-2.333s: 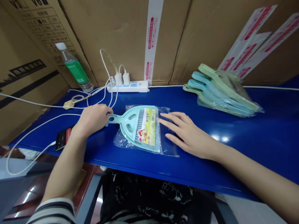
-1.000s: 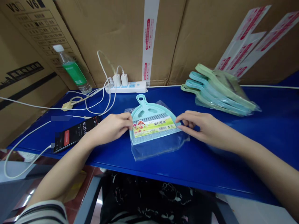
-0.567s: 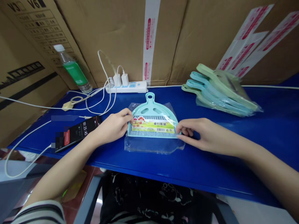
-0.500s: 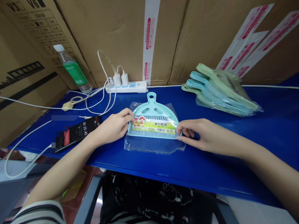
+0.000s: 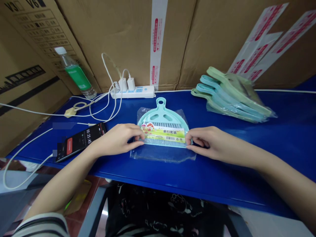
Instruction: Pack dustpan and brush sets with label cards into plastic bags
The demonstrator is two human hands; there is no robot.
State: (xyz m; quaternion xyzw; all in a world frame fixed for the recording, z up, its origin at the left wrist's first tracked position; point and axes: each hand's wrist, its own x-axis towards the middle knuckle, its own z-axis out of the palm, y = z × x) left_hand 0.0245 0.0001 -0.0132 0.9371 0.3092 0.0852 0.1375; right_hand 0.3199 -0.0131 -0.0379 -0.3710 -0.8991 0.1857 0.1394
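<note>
A light-blue dustpan and brush set [image 5: 161,116] lies flat on the blue table, its handle loop pointing away from me. Clear plastic wrapping [image 5: 163,154] surrounds it and spreads past its front edge. A printed label with mushrooms [image 5: 163,133] covers the grey bristles. My left hand [image 5: 123,137] pinches the set's front left corner between thumb and fingers. At the front right corner, my right hand [image 5: 203,141] grips the set with curled fingers and thumb.
Several wrapped green and blue dustpans [image 5: 232,97] are stacked at the back right. A power strip [image 5: 134,92] with white cables, a bottle [image 5: 77,75] and a phone [image 5: 81,142] sit on the left. Cardboard [image 5: 123,29] stands along the back.
My left hand has slid down from the set's left side to its front left corner, the thumb now showing. My right hand stays at the right corner.
</note>
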